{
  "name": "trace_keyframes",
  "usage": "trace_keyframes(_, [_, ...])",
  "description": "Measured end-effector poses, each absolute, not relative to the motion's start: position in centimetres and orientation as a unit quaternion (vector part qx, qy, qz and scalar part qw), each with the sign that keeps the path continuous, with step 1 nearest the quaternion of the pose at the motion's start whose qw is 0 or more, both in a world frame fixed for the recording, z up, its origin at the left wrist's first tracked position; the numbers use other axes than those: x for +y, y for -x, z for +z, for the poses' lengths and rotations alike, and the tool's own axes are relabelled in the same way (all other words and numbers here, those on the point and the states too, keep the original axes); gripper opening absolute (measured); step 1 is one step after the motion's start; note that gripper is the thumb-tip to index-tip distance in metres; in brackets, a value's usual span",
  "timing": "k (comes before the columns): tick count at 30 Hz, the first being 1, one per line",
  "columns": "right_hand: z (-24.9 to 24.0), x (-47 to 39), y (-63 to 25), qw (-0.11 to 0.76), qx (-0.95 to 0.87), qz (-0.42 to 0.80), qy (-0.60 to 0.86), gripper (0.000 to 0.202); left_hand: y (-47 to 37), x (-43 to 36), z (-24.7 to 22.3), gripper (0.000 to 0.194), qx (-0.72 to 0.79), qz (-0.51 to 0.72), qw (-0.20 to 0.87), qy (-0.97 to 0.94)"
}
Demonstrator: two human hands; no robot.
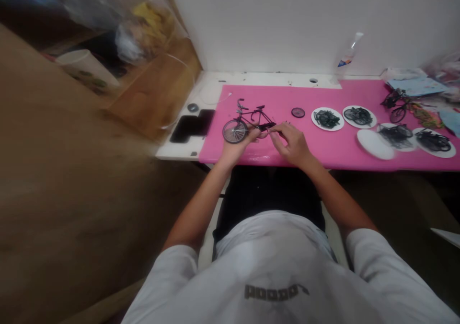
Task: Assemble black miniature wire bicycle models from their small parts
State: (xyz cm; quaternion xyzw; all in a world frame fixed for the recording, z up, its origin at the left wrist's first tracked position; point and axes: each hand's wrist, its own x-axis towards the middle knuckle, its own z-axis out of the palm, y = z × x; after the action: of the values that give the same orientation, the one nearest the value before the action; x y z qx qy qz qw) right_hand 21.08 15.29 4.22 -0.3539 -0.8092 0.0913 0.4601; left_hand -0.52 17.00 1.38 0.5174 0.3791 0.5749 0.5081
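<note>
A small black model bicycle [235, 131] is held upright over the pink mat [276, 96], its front wheel and handlebar to the left. My left hand [247, 139] grips it from below, its fingers around the lower frame. At the rear end, my right hand [293, 144] has its thumb and forefinger pinched together by the frame; any small part between them is too small to make out. A loose spoked wheel [298, 112] lies on the mat just behind my right hand.
Plates of black parts [327, 119] stand to the right, beside a white lid or plate [375, 144]. Another small bicycle [398, 113] is at the far right. Dark phones [192, 126] lie left of the mat. A bottle [348, 55] stands by the back wall.
</note>
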Motion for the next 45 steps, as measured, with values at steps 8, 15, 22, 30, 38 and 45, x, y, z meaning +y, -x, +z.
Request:
trace_keyframes(8, [2.5, 16.4, -21.6, 0.369, -0.867, -0.044, 0.332, 0.036, 0.2, 16.9, 0.8, 0.059, 0.379, 0.580, 0.515, -0.505])
trace_keyframes(15, [2.8, 16.3, -21.6, 0.384, -0.861, -0.045, 0.331, 0.041, 0.0, 16.7, 1.2, 0.061, 0.378, 0.574, 0.523, -0.504])
trace_keyframes(22, [2.8, 16.4, -21.4, 0.405, -0.846, -0.069, 0.340, 0.037, 0.3, 16.9, 0.9, 0.055, 0.374, 0.577, 0.502, -0.525])
trace_keyframes(30, [3.1, 16.4, -21.3, 0.412, -0.843, -0.026, 0.343, 0.038, 0.8, 16.6, 1.0, 0.067, 0.376, 0.540, 0.494, -0.568])
trace_keyframes(38, [2.7, 16.7, -21.2, 0.456, -0.834, -0.028, 0.309, 0.025, 0.7, 16.5, 1.2, 0.062, 0.392, 0.549, 0.442, -0.591])
trace_keyframes(45, [2.4, 16.9, -21.3, 0.451, -0.838, -0.049, 0.304, 0.018, 0.9, 16.6, 1.2, 0.060, 0.405, 0.553, 0.409, -0.602])
